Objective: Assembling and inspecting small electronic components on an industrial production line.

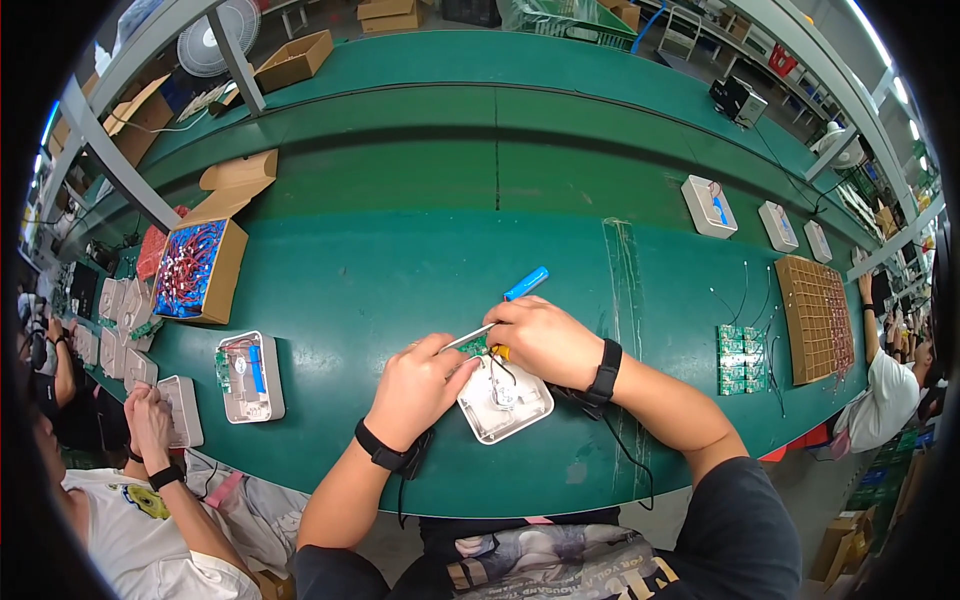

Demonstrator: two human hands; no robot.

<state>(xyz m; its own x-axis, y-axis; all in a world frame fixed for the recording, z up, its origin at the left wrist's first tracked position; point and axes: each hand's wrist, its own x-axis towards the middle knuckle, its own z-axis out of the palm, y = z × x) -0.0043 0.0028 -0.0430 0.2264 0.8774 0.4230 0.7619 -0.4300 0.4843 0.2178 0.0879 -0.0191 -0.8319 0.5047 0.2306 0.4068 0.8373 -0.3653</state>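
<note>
A white plastic housing (490, 425) lies in front of me, with thin dark wires and a round pale part (505, 397) inside it. At its far side sits a green circuit board (478, 345), partly hidden by my fingers. My left hand (415, 385) is closed at the board's left edge, pinching it. My right hand (540, 340) bends over the board's right end with fingers pinched; what they grip is hidden. A thin whitish strip (465, 338) spans between both hands. Beneath the right fingers shows a small yellow part (501, 352). Just beyond, a blue cylindrical battery (527, 284) rests on the bench.
Left stand another housing (275, 400) with battery and board, and a carton (228, 270) of blue batteries. Circuit boards (742, 360) and a divided cardboard box (805, 330) are at right, several housings (708, 207) farther back. A co-worker's hands (148, 425) work at far left.
</note>
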